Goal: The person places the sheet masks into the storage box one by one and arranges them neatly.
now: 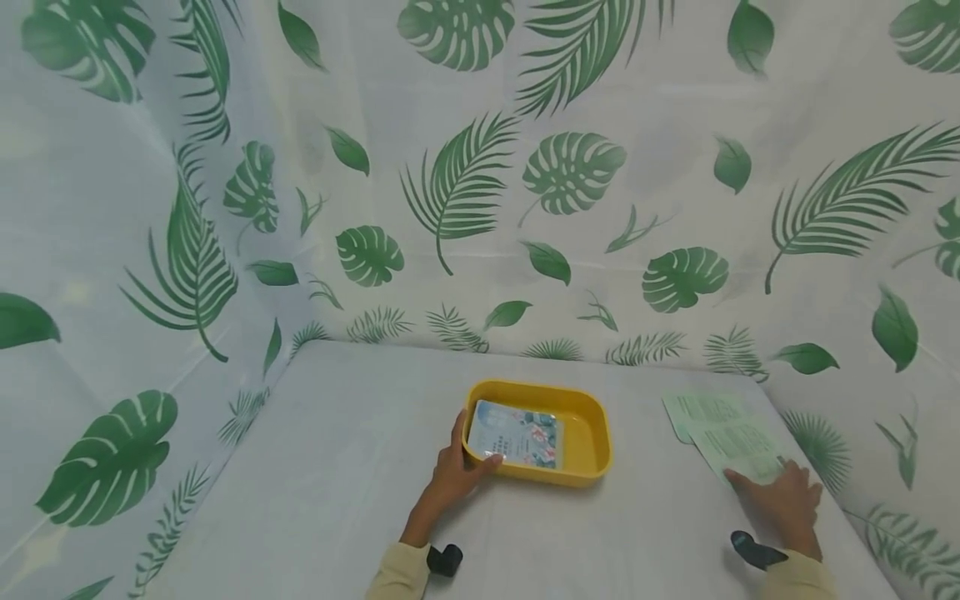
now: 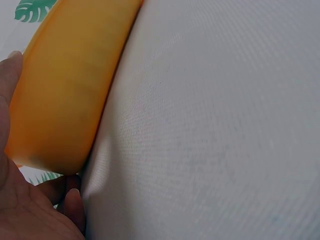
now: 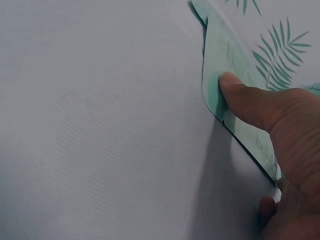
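Observation:
A yellow plastic tray [image 1: 583, 433] stands in the middle of the table, with a pale blue floral packet [image 1: 516, 435] lying in its left part. My left hand [image 1: 453, 477] grips the tray's near left corner, thumb over the front rim and fingers along the left side. In the left wrist view the tray's outer wall [image 2: 70, 85] rises beside that hand. Farther right, two light green printed packets overlap, a rear one [image 1: 701, 406] and a front one [image 1: 738, 446]. My right hand [image 1: 783, 504] pinches the front packet at its near right end, thumb on top.
White cloth covers the table [image 1: 330, 467]. A leaf-printed curtain [image 1: 600, 250] rises behind it and along both sides. A black strap piece [image 1: 446, 560] sits at the left wrist, and another dark one [image 1: 756, 550] at the right wrist.

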`<state>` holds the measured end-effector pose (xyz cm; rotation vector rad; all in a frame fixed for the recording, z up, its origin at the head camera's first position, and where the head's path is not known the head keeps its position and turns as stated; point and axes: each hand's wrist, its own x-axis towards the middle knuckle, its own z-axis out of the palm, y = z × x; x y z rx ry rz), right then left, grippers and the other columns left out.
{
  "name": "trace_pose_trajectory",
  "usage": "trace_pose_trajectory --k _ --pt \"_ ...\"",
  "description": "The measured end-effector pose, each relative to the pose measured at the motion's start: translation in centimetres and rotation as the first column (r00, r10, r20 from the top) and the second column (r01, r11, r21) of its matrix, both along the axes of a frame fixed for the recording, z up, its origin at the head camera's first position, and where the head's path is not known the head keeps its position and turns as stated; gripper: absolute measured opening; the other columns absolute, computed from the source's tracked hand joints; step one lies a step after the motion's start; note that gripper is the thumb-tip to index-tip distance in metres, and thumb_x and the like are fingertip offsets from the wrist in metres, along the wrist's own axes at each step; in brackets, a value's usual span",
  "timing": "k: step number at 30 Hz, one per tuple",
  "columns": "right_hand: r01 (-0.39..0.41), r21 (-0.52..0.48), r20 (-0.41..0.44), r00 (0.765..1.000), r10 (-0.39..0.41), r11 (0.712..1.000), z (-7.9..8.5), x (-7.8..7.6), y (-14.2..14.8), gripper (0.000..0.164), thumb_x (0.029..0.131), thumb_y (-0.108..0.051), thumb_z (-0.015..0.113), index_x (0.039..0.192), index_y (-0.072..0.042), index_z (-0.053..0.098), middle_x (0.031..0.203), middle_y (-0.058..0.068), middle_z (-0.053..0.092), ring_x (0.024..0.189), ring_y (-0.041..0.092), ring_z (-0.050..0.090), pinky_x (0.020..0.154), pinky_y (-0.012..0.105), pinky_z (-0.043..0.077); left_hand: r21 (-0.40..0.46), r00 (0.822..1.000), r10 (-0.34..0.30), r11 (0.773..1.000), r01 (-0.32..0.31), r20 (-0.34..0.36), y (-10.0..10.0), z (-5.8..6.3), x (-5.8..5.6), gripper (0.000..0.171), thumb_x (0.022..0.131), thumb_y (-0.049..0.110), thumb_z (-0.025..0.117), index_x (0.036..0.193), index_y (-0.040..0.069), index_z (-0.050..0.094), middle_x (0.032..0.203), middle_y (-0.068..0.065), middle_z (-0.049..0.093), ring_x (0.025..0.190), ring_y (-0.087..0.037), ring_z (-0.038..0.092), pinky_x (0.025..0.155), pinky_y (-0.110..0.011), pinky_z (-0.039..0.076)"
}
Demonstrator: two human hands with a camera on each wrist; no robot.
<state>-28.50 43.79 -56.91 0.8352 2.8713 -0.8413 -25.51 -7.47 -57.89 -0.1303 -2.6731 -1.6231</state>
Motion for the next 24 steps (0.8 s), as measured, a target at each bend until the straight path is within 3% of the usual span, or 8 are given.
trace_pose_trajectory --k 5,10,17,24 --pt "0.006 -0.016 0.076 0.997 -0.005 1.0 0.12 0.31 0.74 0.132 0.073 -0.071 0.069 0.148 0.015 0.001 0.143 0.041 0.01 0.134 0.058 0.008 0.106 0.071 0.021 -0.007 1.0 -0.01 1.0 0.01 -0.02 0.1 -0.04 0.26 0.101 0.085 0.051 0.069 0.158 0.018 0.007 0.151 -0.025 0.038 0.131 -0.044 0.046 0.103 -0.064 0.038" --pt "-0.004 0.01 0.074 0.997 0.004 1.0 0.14 0.32 0.63 0.124 0.079 -0.068 0.065 0.147 0.016 0.005 0.141 0.041 0.015 0.132 0.056 0.014 0.105 0.07 0.023 -0.005 0.999 -0.009 1.0 0.008 -0.048 0.0 0.08 0.48 0.1 0.086 0.05 0.069 0.157 0.015 0.008 0.149 -0.026 0.04 0.13 -0.045 0.046 0.101 -0.065 0.038" --pt "-0.038 0.055 0.076 0.997 0.034 0.998 0.66 -0.28 0.3 0.128 0.075 -0.074 0.064 0.146 0.018 0.009 0.143 0.042 0.016 0.132 0.058 0.015 0.105 0.07 0.025 -0.001 1.0 -0.005 1.0 0.005 -0.015 -0.24 0.49 0.07 0.102 0.085 0.054 0.069 0.158 0.019 0.007 0.149 -0.026 0.04 0.131 -0.044 0.045 0.101 -0.065 0.038" --pt "-0.002 0.07 0.036 0.999 -0.001 0.998 0.96 -0.64 -0.05 0.11 0.081 -0.066 0.063 0.138 0.02 0.025 0.131 0.048 0.023 0.122 0.06 0.024 0.101 0.068 0.03 0.004 1.0 -0.011 1.0 0.011 -0.018 -0.28 0.42 0.0 0.101 0.086 0.051 0.07 0.158 0.018 0.007 0.15 -0.026 0.039 0.131 -0.044 0.046 0.103 -0.063 0.038"
